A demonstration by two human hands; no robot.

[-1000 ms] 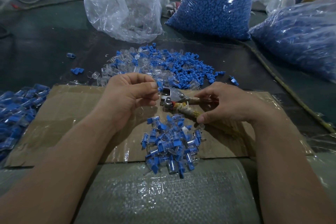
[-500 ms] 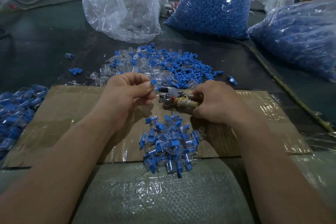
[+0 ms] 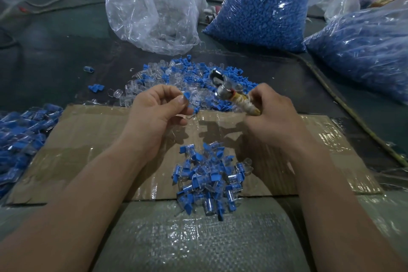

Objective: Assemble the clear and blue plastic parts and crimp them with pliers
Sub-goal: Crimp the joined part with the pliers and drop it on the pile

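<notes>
- A dark tabletop (image 3: 55, 57) carries one taped sheet of cardboard (image 3: 88, 139), with a woven sack (image 3: 198, 238) at 6 o'clock.
- The left hand (image 3: 154, 115) has a narrow grip: thumb and forefinger pinch one blue-and-clear part (image 3: 187, 96) in the air above the far edge of the cardboard.
- The right hand (image 3: 276, 117) has a closed grip around the wrapped handles of the single pliers (image 3: 223, 88). I cannot tell how the jaws stand.
- Change: a second ago the pliers lay on the cardboard under loose fingers. The hand then closed on the handles, and now the tool is lifted with its head tipped toward 12 o'clock, just beside the part at its 2 o'clock and apart from it.
- Judgement: the part looks assembled and not yet crimped, so bringing the jaws onto it comes next.
- Counts, outward:
  - One pile of joined pieces (image 3: 209, 181) lies at 6 o'clock of the hands.
  - One loose mixed pile (image 3: 176, 73) lies at 12 o'clock.
  - One heap (image 3: 19, 130) lies at 9 o'clock.
  - Two stray blue pieces (image 3: 95, 88) lie at 10 o'clock.
  - Beyond are one clear bag (image 3: 152, 6) and two full blue bags (image 3: 260, 4).
</notes>
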